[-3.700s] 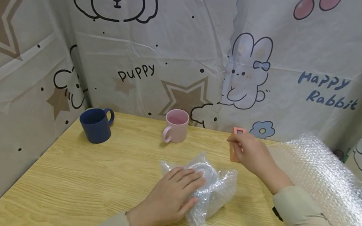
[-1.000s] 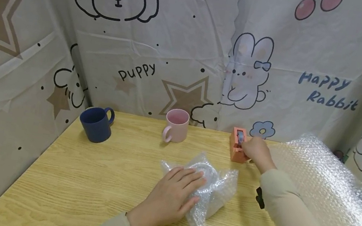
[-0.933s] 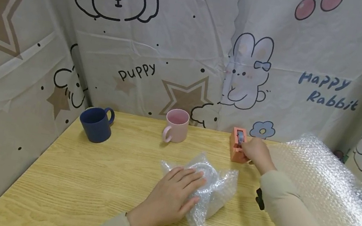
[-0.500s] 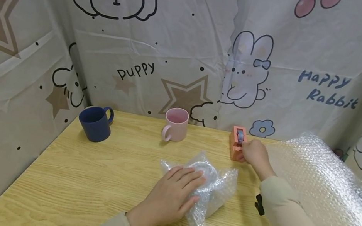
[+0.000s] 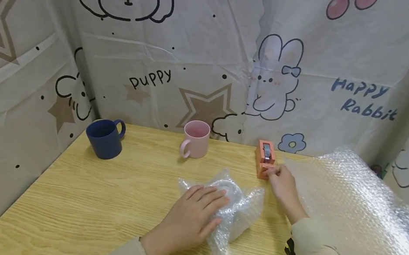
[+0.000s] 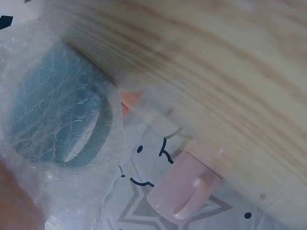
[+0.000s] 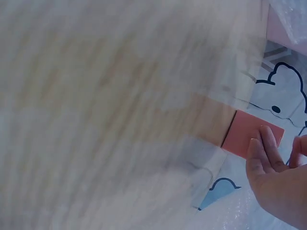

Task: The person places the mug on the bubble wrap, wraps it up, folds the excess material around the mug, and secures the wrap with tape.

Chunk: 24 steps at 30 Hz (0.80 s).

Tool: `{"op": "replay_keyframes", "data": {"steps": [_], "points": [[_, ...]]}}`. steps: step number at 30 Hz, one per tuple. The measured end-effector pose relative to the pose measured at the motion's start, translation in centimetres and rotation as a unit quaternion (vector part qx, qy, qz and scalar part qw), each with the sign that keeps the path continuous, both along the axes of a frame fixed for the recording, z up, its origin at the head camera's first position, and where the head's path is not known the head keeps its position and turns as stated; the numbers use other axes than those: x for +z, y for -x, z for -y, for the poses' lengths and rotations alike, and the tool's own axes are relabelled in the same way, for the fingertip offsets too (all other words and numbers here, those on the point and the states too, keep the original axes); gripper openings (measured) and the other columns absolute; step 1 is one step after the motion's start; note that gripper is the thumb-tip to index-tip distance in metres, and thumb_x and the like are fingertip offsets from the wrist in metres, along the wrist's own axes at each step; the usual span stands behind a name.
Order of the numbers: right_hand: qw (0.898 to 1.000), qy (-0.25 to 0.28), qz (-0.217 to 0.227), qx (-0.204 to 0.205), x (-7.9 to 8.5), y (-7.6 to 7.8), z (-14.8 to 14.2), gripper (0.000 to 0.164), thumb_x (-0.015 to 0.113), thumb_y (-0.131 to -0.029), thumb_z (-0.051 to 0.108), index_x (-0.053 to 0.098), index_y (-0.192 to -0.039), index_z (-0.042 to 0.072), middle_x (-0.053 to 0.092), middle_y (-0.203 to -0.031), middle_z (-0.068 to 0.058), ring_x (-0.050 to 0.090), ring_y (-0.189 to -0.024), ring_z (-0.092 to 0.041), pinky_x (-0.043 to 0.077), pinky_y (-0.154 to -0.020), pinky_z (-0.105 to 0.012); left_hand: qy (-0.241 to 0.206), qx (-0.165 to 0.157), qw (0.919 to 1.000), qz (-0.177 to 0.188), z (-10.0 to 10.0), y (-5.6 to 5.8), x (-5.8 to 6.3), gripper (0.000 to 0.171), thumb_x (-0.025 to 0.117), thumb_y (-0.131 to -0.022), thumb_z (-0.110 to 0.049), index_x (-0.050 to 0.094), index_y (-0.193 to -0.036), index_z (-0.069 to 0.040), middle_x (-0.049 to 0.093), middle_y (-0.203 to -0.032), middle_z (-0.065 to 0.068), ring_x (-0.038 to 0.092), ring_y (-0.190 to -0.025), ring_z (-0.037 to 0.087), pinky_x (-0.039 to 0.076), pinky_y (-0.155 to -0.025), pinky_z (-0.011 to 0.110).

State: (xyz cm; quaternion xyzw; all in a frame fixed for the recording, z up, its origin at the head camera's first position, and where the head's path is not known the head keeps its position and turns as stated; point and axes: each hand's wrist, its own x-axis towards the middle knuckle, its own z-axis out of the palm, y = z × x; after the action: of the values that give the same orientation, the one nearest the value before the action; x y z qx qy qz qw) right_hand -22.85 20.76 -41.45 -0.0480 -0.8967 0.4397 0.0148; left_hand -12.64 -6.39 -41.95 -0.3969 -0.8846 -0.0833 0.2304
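Note:
In the head view my left hand [image 5: 192, 218] lies with extended fingers on a bubble-wrapped bundle [image 5: 244, 215], pressing its wrap down. Through the bubble wrap the left wrist view shows a pale blue mug [image 6: 57, 105] with its handle. My right hand [image 5: 285, 190] is at the front of a coral tape dispenser [image 5: 265, 158], which holds a roll of clear tape. Thumb and forefinger pinch at the dispenser's cutting edge, where the tape end is hidden by them. In the right wrist view other fingertips touch the front face of the dispenser [image 7: 247, 132].
A dark blue mug [image 5: 104, 141] stands at the back left of the wooden table [image 5: 98, 200]. A pink mug [image 5: 196, 141] is at the back middle. Along the right side lies a large sheet of bubble wrap [image 5: 371, 205]. Printed cloth [image 5: 189, 15] hangs behind and at both sides.
My right hand went from the top of the dispenser to its right side, then toward its front edge. The left hand stays on the wrapped bundle. The head view shifted slightly.

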Motion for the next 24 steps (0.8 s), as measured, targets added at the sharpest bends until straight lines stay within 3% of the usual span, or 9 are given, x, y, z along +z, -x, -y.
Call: {"op": "replay_keyframes", "data": {"steps": [3,6,10,14,17,21,24], "points": [[1.0,-0.003,-0.017,0.013,-0.6,-0.2,0.1,0.022,0.043,-0.1,0.016,0.053,-0.097,-0.004,0.052,-0.134,-0.029,0.047,-0.124,-0.042,0.038,-0.106,-0.052,0.001,0.004,1.0,-0.007,0.1,0.1,-0.1,0.045,0.045,-0.103,-0.039,0.053,-0.142,-0.017,0.052,-0.145,0.001,0.044,-0.136,0.022,0.03,-0.115,0.041],[0.999,0.008,-0.021,0.022,-1.0,-0.3,0.1,0.023,0.044,-0.102,0.017,0.053,-0.099,-0.003,0.052,-0.136,-0.028,0.044,-0.13,-0.043,0.033,-0.111,-0.053,0.0,0.008,0.9999,-0.007,0.3,0.2,-0.2,0.045,0.045,-0.103,-0.039,0.053,-0.142,-0.017,0.052,-0.145,0.001,0.044,-0.136,0.022,0.03,-0.115,0.041],[0.996,0.086,-0.007,0.013,-1.4,-0.5,0.0,0.02,0.042,-0.102,0.011,0.051,-0.099,-0.006,0.053,-0.137,-0.027,0.043,-0.131,-0.04,0.036,-0.109,-0.05,0.0,0.008,1.0,0.0,0.2,0.3,-0.2,0.045,0.048,-0.102,-0.038,0.053,-0.142,-0.018,0.052,-0.145,0.001,0.043,-0.136,0.022,0.03,-0.114,0.04],[0.976,0.216,0.006,-0.008,-1.6,-0.8,-0.2,0.016,0.038,-0.102,0.005,0.049,-0.094,-0.006,0.052,-0.138,-0.028,0.046,-0.129,-0.036,0.041,-0.107,-0.046,0.0,0.006,1.0,0.003,0.2,0.2,-0.2,0.045,0.05,-0.102,-0.038,0.053,-0.142,-0.017,0.051,-0.146,0.0,0.043,-0.136,0.021,0.03,-0.115,0.04],[0.962,0.271,0.012,-0.021,-1.5,-1.0,-0.2,0.017,0.038,-0.103,0.005,0.047,-0.093,-0.004,0.052,-0.137,-0.028,0.048,-0.127,-0.035,0.042,-0.107,-0.043,0.0,0.005,1.0,0.003,0.1,0.1,-0.2,0.045,0.049,-0.102,-0.037,0.053,-0.142,-0.017,0.051,-0.146,0.001,0.043,-0.136,0.021,0.03,-0.115,0.04],[0.958,0.283,0.03,-0.033,-1.3,-1.1,-0.3,0.017,0.036,-0.104,0.009,0.045,-0.095,-0.003,0.053,-0.138,-0.026,0.05,-0.128,-0.035,0.043,-0.107,-0.04,0.0,0.003,1.0,-0.002,0.1,0.1,-0.2,0.045,0.045,-0.103,-0.038,0.053,-0.143,-0.017,0.051,-0.146,0.001,0.042,-0.136,0.021,0.03,-0.115,0.04],[0.962,0.265,0.047,-0.036,-1.4,-1.1,-0.4,0.028,0.036,-0.106,0.019,0.048,-0.11,-0.006,0.059,-0.133,-0.023,0.057,-0.122,-0.031,0.047,-0.103,-0.036,-0.002,0.002,1.0,-0.006,0.0,0.0,-0.3,0.045,0.045,-0.103,-0.039,0.052,-0.143,-0.017,0.051,-0.146,0.001,0.042,-0.136,0.021,0.03,-0.115,0.04]]}}
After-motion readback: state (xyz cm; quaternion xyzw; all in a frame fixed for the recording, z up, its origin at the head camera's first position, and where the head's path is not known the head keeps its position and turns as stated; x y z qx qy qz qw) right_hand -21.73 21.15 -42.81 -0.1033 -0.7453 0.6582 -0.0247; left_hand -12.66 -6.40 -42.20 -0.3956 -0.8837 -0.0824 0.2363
